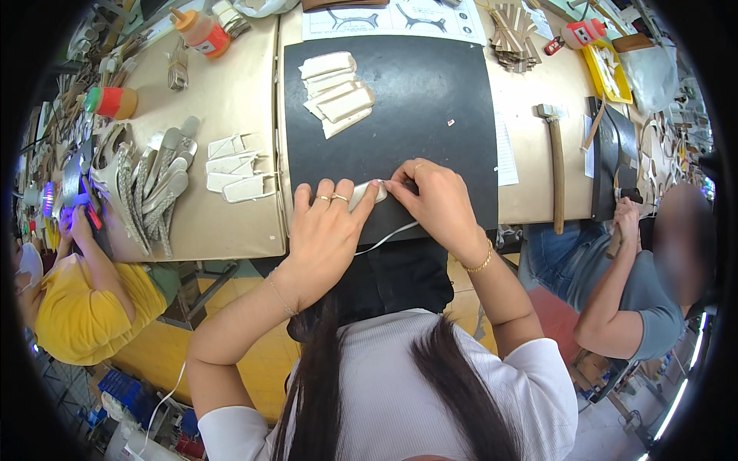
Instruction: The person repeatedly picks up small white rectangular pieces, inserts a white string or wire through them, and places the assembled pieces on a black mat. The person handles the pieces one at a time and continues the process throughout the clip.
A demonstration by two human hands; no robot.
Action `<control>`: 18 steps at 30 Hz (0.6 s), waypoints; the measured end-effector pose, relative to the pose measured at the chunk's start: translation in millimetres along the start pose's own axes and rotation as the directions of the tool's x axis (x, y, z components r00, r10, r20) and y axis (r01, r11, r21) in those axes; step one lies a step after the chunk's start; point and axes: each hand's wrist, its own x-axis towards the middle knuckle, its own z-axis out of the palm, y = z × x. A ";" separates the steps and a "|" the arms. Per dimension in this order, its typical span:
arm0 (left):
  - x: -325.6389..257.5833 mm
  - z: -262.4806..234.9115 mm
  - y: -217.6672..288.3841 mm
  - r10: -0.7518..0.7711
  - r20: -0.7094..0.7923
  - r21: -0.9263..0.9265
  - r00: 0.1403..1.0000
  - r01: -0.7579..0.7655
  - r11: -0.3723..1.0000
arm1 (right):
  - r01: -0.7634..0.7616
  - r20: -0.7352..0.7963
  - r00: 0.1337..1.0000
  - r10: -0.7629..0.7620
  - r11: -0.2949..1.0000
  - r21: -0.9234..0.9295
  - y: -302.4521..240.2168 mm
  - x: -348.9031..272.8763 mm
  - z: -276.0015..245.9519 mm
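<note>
A small cream padded piece with rounded ends (369, 197) lies on the black mat (415, 100) near its front edge. Over it rests my left hand (323, 234), its index finger pressing along the piece and its thumb hidden. My right hand (437, 203) pinches at the far right end of the piece, thumb and index finger together. From under the right hand a thin white strip (388, 235) curves down past the mat's edge. Farther back on the mat sits an overlapping stack of similar cream pieces (338, 92).
More cream pieces with strips (240, 169) and a pile of woven and plain straps (157, 173) lie leftward. Glue bottles (115, 102) stand at the left. A hammer (556, 169) and yellow tray (607, 73) are right. Co-workers (100, 307) sit on both sides.
</note>
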 end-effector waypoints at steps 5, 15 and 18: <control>6.8 -1.1 -3.3 0.021 0.026 -0.076 0.999 -0.019 0.997 | 0.124 -0.139 0.982 -0.126 0.992 -0.023 -1.1 -30.4 5.3; 12.6 7.3 -6.0 0.022 -0.026 -0.153 0.999 -0.026 0.988 | 0.280 -0.111 0.950 -0.292 0.953 -0.116 7.4 -47.6 17.8; 13.9 5.7 -8.3 0.026 -0.013 -0.158 1.000 -0.028 0.987 | 0.242 -0.088 0.963 -0.253 0.963 -0.119 6.1 -49.5 18.1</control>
